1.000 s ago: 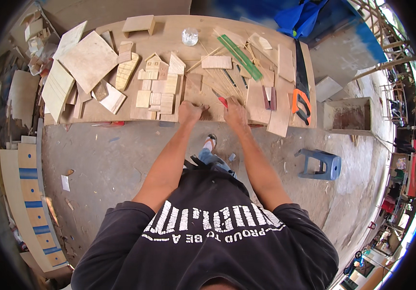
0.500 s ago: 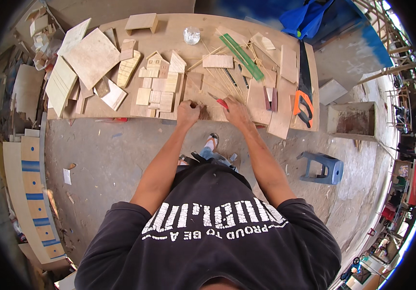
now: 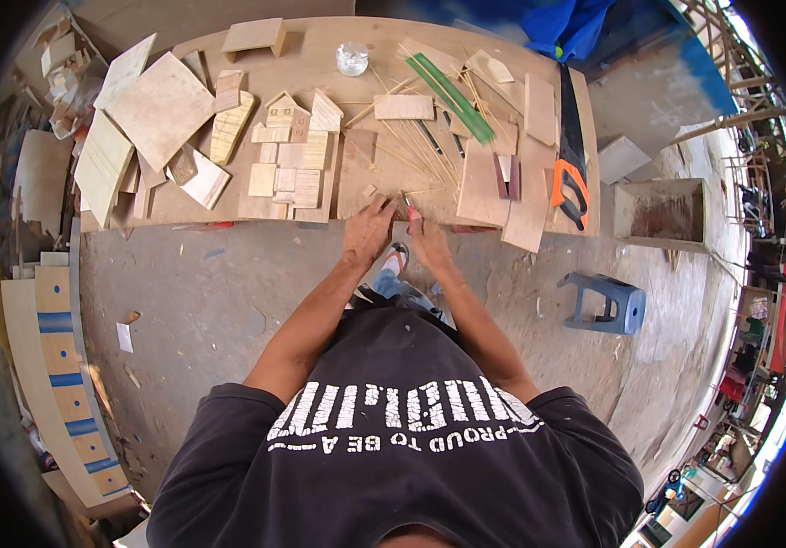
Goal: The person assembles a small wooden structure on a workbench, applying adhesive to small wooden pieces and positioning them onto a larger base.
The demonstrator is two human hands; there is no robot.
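Note:
At the table's near edge my right hand grips a red-handled knife, its short blade pointing away from me toward the tabletop. Close beside it on the left, my left hand has its fingers drawn together and pressed down at the edge; whatever they hold is too small or hidden to make out. A small wood chip lies just beyond those fingers. Left of the hands is a flat house-shaped assembly of small wooden pieces. Thin wooden sticks are scattered beyond my hands.
On the table are a green ruler, a clear jar, wooden boards and an orange-handled saw. A wooden box and a blue stool stand to the right, off the table.
My right hand has come left and nearer me with the knife, now close to my left hand. My left hand has shifted slightly right. The whole view has tilted a little.

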